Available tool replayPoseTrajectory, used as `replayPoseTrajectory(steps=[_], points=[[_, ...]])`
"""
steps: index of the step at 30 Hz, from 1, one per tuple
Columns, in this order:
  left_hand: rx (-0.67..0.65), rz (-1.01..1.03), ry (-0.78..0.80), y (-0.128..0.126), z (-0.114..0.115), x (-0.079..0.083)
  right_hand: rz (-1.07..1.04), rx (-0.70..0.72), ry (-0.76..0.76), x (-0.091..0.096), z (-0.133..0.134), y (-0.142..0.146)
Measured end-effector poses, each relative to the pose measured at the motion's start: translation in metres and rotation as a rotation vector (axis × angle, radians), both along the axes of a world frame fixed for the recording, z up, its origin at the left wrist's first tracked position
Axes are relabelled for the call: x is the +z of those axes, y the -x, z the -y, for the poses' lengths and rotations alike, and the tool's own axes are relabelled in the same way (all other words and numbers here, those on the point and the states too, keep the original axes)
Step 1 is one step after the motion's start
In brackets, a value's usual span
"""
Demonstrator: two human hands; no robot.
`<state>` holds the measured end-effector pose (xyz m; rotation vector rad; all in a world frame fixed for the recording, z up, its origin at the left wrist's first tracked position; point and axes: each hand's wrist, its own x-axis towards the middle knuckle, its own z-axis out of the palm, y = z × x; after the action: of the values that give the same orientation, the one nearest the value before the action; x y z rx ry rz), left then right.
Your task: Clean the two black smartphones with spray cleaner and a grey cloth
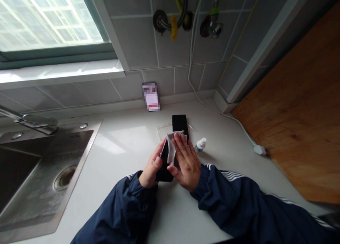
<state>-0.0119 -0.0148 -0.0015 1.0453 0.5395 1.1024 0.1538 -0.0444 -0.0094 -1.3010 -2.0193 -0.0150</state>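
My left hand (152, 165) grips a black smartphone (164, 175) from below, tilted up on its edge. A grey microfibre cloth (171, 148) is folded over the phone's upper part. My right hand (187, 162) presses flat on the cloth, fingers together, with the phone beneath it. A second black smartphone (180, 126) lies just beyond my fingertips on a clear plastic sleeve (163, 131). A small white-capped dropper bottle (200, 145) stands beside my right hand, slightly tilted in the view.
The white countertop (124, 144) holds a pixelated package (150, 96) against the tiled wall. A stainless steel sink (39, 176) and faucet (34, 120) are at left, a wooden board (289, 109) at right. A white cable (223, 113) runs along the counter.
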Motion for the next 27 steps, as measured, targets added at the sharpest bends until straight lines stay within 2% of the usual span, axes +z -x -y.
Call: replayPoseTrajectory(steps=[4,8,11,14,19,24,27], points=[[-0.009,0.071,0.041,-0.002,-0.001,-0.002,-0.002,0.017,0.048,-0.004,-0.002,-0.001],[0.014,0.142,0.187,-0.004,0.001,0.002,0.023,0.045,0.061,-0.006,-0.002,0.0],[0.066,0.204,0.305,-0.005,0.001,0.011,0.065,0.071,0.056,-0.006,-0.002,-0.001],[0.041,0.271,0.422,-0.007,-0.001,0.025,0.11,0.13,0.073,-0.006,-0.002,-0.003],[0.198,0.307,0.526,-0.01,-0.003,0.038,0.13,0.221,0.119,-0.006,-0.003,-0.006],[0.318,0.29,0.59,-0.01,-0.006,0.042,0.128,0.294,0.125,-0.004,-0.002,-0.007],[0.335,0.285,0.591,-0.006,-0.008,0.041,0.129,0.322,0.123,-0.001,-0.001,-0.007]])
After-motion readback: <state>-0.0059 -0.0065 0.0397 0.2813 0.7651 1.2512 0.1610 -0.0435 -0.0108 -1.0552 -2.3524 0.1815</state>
